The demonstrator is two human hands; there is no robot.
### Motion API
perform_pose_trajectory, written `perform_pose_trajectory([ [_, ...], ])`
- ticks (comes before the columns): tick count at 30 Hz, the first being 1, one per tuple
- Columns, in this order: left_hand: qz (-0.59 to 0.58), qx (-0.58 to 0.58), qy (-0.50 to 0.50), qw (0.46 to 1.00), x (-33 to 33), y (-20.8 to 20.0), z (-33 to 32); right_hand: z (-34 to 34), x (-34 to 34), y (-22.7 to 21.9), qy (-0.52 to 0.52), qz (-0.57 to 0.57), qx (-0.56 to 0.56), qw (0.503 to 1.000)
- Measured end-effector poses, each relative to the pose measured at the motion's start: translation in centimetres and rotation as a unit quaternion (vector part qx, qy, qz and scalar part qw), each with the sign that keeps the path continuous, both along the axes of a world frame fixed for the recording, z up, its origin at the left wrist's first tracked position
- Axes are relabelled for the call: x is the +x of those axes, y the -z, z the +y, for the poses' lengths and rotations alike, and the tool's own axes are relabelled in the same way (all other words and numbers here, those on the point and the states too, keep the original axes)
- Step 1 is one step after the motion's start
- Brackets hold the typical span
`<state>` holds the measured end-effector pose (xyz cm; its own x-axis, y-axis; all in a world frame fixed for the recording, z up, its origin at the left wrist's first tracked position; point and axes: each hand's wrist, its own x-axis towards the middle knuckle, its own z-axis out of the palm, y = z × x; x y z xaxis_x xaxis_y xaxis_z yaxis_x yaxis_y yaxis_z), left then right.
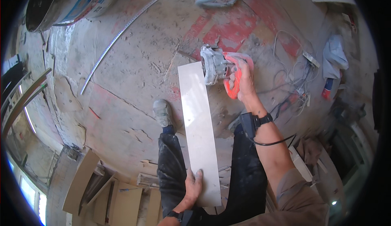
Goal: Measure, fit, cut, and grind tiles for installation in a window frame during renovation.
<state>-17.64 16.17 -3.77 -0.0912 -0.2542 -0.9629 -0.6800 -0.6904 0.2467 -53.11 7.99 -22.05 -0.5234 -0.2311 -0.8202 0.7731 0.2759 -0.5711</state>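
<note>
My left hand point(194, 187): drawn in low, thumb point(198, 175) uppermost, gripping | my right hand point(244, 81): farther forward, fingers point(232, 77) curled tight | my right forearm point(272, 144): outstretched, bare

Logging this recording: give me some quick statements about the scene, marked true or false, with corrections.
1. The left hand holds a white panel: true.
2. The right hand is empty: false; it grips an orange-handled power tool.
3. A long silver strip lies on the floor, left of the white panel: true.
4. The bucket is at the picture's lower right: false; it is at the upper left.
</note>
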Motion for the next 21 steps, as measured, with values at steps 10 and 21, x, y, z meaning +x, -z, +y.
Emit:
perform_pose_trajectory([
  [10,0.019,0.116,-0.242,0.963,1.2,1.4,1.4,5.2,0.3,-4.7,0.027,-0.039,-0.002,0.999],
  [21,-0.005,0.223,-0.304,0.926,-1.9,0.6,0.0,11.8,2.4,-10.4,0.048,-0.044,0.027,0.998],
])
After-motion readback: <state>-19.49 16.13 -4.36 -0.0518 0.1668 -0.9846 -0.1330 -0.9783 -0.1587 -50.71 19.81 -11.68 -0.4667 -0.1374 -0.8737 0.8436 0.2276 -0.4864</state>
